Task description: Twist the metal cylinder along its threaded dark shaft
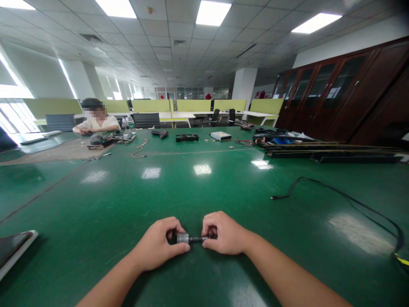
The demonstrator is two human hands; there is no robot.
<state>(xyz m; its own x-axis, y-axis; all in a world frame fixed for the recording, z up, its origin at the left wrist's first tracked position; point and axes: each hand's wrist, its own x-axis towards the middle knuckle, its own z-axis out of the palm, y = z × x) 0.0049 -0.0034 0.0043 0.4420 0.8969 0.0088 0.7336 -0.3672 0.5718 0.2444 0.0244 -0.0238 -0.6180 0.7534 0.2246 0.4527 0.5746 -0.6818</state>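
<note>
Low in the middle of the view, both hands hold one small part: a silver metal cylinder (pixel 182 238) with a thin dark shaft (pixel 195 239) running out to the right. The thumb and fingers of my left hand (pixel 161 241) are closed round the cylinder. Pinched in my right hand (pixel 223 234) is the far end of the shaft, partly covered by the fingertips. The part lies level, at or just above the green tabletop (pixel 179 187). Its exact kind is too small to make out.
A black cable (pixel 319 183) curves across the right side. At the left edge sits a tablet-like slab (pixel 15 247). Farther back are a power drill (pixel 159 134), a black bracket (pixel 187 137), a grey box (pixel 220 136) and dark rails (pixel 319 151). Another person (pixel 96 121) sits far left.
</note>
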